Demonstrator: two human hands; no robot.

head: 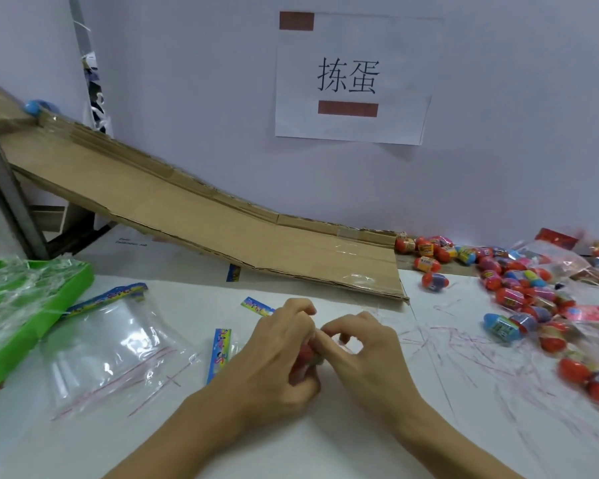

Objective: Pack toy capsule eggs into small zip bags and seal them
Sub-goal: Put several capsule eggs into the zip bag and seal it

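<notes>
At lower centre of the frame, the left hand (pixel 277 354) curls around a red plastic capsule egg (pixel 305 356), mostly hidden behind its fingers. The right hand (pixel 363 354) meets it from the right, thumb and forefinger pinched at the egg's upper end; whether a bag is between them I cannot tell. The empty clear zip bag with rainbow header strip (pixel 111 344) lies flat at left, nearer the left hand, its opening toward upper left. Loose multicoloured capsule eggs (pixel 519 288) heap at right.
</notes>
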